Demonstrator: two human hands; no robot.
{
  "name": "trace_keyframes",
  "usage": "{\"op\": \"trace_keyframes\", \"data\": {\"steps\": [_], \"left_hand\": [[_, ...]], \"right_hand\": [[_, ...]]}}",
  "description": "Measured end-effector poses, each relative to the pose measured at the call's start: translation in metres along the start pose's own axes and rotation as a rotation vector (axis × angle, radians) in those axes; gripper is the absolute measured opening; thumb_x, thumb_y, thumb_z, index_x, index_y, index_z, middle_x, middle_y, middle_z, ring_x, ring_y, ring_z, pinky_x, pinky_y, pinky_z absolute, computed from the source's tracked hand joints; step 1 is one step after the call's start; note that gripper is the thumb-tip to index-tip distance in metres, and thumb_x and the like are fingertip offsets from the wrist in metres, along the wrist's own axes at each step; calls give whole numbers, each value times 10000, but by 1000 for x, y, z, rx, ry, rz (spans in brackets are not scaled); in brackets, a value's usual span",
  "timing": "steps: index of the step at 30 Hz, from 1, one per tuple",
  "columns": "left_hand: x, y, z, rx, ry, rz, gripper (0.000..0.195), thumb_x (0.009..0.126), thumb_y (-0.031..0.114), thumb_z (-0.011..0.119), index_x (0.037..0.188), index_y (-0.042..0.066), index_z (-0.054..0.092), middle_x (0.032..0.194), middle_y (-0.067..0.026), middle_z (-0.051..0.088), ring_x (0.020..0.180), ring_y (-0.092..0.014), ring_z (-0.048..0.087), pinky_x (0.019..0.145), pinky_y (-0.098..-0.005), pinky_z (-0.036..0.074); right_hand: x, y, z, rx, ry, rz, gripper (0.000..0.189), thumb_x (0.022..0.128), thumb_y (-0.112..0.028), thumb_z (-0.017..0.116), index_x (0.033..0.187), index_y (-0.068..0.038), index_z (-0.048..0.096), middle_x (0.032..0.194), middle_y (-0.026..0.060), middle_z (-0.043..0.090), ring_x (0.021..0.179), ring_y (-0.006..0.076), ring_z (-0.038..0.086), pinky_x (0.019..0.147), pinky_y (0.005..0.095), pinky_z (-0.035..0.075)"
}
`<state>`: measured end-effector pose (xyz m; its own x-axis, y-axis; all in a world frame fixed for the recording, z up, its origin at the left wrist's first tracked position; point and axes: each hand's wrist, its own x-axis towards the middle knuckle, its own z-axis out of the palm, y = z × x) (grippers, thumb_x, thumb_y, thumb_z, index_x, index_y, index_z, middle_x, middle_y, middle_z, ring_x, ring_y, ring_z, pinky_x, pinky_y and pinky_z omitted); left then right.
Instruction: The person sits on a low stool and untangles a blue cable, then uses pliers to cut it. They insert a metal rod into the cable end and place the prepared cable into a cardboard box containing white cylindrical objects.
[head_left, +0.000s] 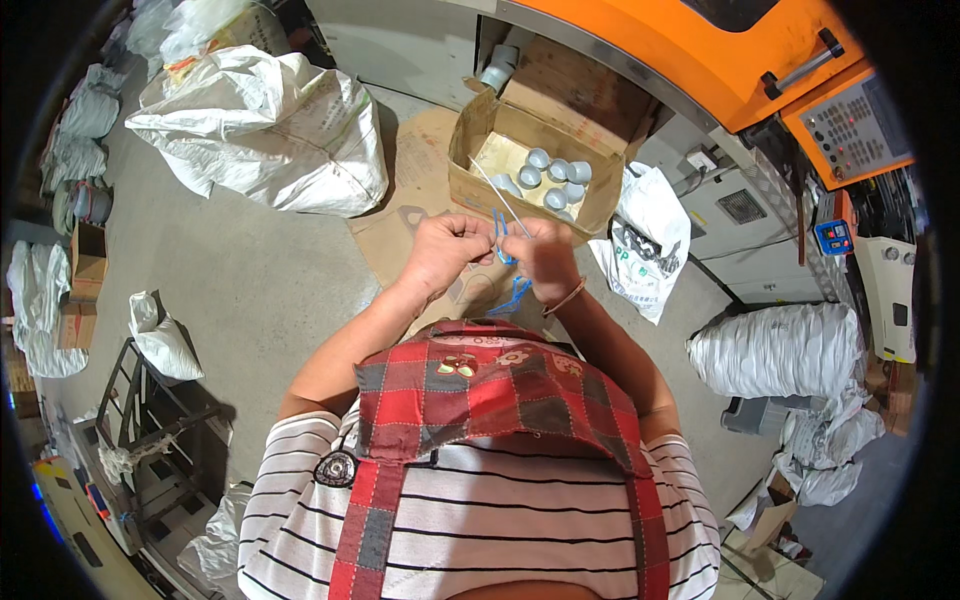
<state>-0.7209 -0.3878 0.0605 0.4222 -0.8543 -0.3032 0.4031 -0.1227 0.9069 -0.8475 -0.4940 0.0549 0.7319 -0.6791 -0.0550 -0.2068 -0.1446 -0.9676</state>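
Observation:
Before my chest, both hands are close together over a flat cardboard sheet (401, 169). My left hand (450, 251) pinches a blue plastic string (514, 296) between thumb and fingertips. In my right hand (541, 255) are the other side of that string and a thin white rod or cord (495, 184), which slants up to the left. A loose tangle of the string hangs below the right hand. Beyond the hands is an open cardboard box (469, 176) holding several grey plastic pipe fittings (529, 176). The fingertips partly hide the string.
A large white woven sack (277, 135) lies at the upper left, a smaller printed sack (651, 240) right of the box. An orange machine (720, 67) with a control panel (851, 127) is at the upper right. A black metal frame cart (150, 435) is at the lower left, a bundled white roll (780, 351) at the right.

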Motion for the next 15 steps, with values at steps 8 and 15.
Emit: {"op": "trace_keyframes", "data": {"steps": [8, 15], "left_hand": [[1, -7, -13, 221, -11, 100, 74, 782, 32, 619, 816, -33, 630, 736, -41, 614, 643, -101, 561, 602, -240, 473], [-3, -2, -16, 512, -4, 224, 54, 721, 36, 611, 757, -2, 626, 682, 25, 565, 629, -38, 483, 574, -207, 420]], "right_hand": [[-2, -16, 4, -28, -9, 17, 172, 675, -162, 633, 688, 10, 629, 525, 98, 522, 501, 115, 477, 508, 286, 425], [-1, -15, 5, -230, -11, -93, 185, 651, -165, 644, 668, 18, 626, 496, 111, 445, 499, 94, 439, 470, 282, 397]]}}
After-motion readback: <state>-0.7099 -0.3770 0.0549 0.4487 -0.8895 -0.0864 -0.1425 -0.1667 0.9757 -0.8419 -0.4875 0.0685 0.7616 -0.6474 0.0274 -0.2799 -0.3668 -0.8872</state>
